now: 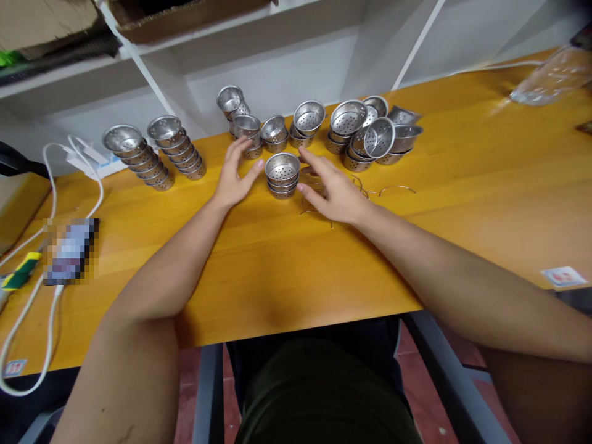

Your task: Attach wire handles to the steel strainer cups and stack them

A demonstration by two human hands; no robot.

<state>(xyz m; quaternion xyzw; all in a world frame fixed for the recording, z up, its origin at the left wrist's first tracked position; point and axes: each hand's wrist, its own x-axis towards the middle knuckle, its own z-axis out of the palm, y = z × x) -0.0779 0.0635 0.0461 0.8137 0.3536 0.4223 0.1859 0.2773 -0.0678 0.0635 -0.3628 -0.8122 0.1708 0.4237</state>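
A short stack of perforated metal cups (282, 176) stands upright on the wooden table between my two hands. To its left is my left hand (235, 176), fingers apart and holding nothing; its fingertips reach towards another perforated cup (247, 126) behind. My right hand (333, 188) is on the other side, thumb and fingers spread, the thumb tip very close to the stack; whether it touches I cannot tell. Under and beyond the right hand lie several thin bent wires (398, 189), partly hidden by it.
Two tall leaning cup stacks (148, 161) (178, 148) stand at left. More cups (349, 120) are piled along the back, some tilted. A phone (71, 251) with a white cable (50, 320) lies at left, a clear plastic bottle (550, 77) at far right. Shelving (272, 68) rises behind.
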